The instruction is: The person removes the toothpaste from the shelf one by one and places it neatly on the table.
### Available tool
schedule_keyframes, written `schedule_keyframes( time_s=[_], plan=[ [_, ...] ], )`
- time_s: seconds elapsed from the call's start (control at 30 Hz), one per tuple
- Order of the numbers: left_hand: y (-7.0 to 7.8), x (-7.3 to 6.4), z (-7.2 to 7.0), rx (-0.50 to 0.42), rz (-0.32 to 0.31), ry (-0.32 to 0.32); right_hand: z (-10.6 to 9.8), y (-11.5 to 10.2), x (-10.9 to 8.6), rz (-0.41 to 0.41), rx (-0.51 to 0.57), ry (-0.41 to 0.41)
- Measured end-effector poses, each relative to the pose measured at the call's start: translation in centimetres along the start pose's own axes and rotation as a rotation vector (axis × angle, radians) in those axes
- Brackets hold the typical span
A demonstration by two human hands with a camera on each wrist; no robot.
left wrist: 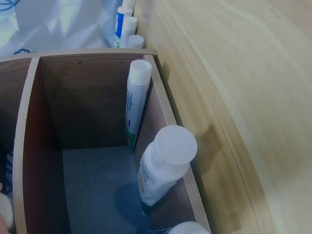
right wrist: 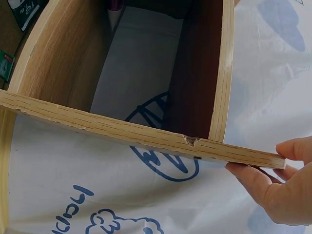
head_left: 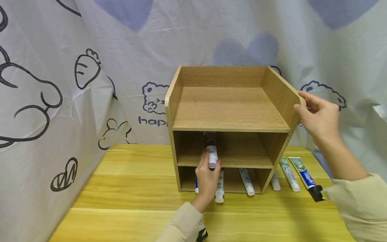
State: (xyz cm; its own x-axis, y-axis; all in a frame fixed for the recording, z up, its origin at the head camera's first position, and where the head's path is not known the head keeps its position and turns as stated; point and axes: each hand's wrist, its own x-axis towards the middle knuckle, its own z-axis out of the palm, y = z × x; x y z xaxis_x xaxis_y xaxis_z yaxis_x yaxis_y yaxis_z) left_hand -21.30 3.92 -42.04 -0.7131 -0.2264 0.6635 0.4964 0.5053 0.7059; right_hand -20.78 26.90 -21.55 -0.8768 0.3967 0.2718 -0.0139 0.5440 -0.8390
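Observation:
A small wooden shelf [head_left: 231, 107] stands on the table. My left hand [head_left: 207, 178] reaches to its middle compartment and holds a white-ended toothpaste tube [head_left: 213, 155], whose far end lies in shadow inside. At the left wrist view's edge only a sliver of that hand and a white cap [left wrist: 6, 212] show. My right hand [head_left: 324, 117] grips the front edge of the right side panel [head_left: 282, 92], thumb on one face and fingers on the other, as the right wrist view also shows. In the bottom compartment lie toothpaste tubes, including a white-capped one [head_left: 246, 181] and another [head_left: 220, 186] beside my left hand.
Right of the shelf, several toothpaste tubes lie on the yellow wooden table [head_left: 130, 188], among them a green-and-white one [head_left: 289, 174] and a blue-and-green one [head_left: 303, 172]. A printed white curtain [head_left: 121, 50] hangs behind and to the left.

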Motion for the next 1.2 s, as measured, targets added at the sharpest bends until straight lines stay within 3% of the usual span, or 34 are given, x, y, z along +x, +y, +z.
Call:
schedule_keyframes(
  time_s=[0.37,0.83,1.2],
  plan=[
    [-0.2,-0.1,-0.5,-0.044,0.008,0.011,0.0,0.1,0.1,0.015,0.005,-0.006],
    [-0.5,-0.5,-1.5,-0.041,0.085,0.033,0.1,0.2,0.2,0.016,0.005,-0.005],
    [-0.5,-0.8,-1.8,-0.059,0.056,0.04,0.1,0.1,0.3,0.005,-0.001,-0.005]
  ],
)
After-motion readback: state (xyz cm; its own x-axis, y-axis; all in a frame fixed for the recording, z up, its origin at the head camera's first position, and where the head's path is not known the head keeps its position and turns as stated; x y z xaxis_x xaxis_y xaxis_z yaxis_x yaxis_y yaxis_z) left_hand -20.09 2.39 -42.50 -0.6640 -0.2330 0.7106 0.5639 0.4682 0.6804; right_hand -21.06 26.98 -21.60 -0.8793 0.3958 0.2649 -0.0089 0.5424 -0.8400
